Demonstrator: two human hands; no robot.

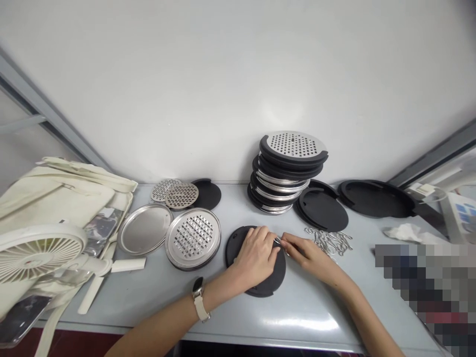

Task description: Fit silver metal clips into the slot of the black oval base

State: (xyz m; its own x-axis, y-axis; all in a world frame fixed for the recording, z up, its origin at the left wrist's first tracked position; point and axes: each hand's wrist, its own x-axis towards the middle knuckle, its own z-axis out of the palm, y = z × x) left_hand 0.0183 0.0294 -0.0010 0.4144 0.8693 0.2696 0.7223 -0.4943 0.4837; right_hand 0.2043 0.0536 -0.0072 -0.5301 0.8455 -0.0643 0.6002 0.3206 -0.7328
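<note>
A black round plate point(268, 283) lies on the table in front of me, partly covered by my left hand point(255, 254). The fingers of that hand are bent and closed at the plate's upper right edge; their exact hold is partly hidden. My right hand point(303, 252) pinches a small shiny wire hook point(278, 241) against the same edge, right at my left fingertips. A loose heap of similar wire hooks point(330, 241) lies just beyond my right hand. To the left, a round metal grater plate point(193, 238) rests on other discs beside a plain metal disc point(146, 229).
A tall stack of black holders and grater discs point(288, 171) stands near the wall. Black discs point(323, 210) and a large black tray point(377, 198) are right of it. Perforated discs point(181, 196) lie back left. A white fan point(39, 258) and cream bag point(55, 191) occupy the left.
</note>
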